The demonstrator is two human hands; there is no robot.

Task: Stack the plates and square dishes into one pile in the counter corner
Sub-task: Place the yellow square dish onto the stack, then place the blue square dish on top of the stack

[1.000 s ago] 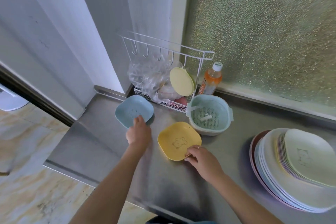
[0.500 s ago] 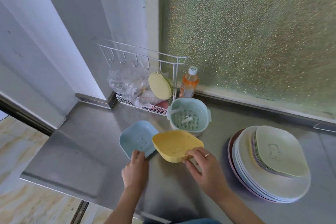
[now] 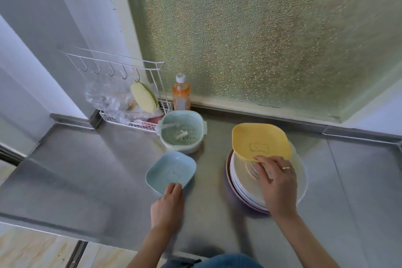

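A yellow square dish (image 3: 260, 141) with a bear outline hangs tilted over the pile of plates (image 3: 241, 183), pinched at its near edge by my right hand (image 3: 277, 180). The pile is a stack of pale round plates on a pink one, partly hidden by that hand and the dish. A light blue square dish (image 3: 170, 172) lies on the steel counter (image 3: 87, 169) to the left of the pile. My left hand (image 3: 168, 206) grips its near corner with the fingers over the rim.
A mint green strainer bowl (image 3: 182, 130) stands behind the blue dish. A white wire rack (image 3: 121, 95) with hooks, plastic bags and a yellow sponge sits in the back left corner beside an orange bottle (image 3: 181, 92). Frosted glass lines the back; the counter edge drops off at front left.
My right hand lifted the yellow dish off the counter and carried it right, over the plate pile. My left hand slid the blue dish toward me and to the right.
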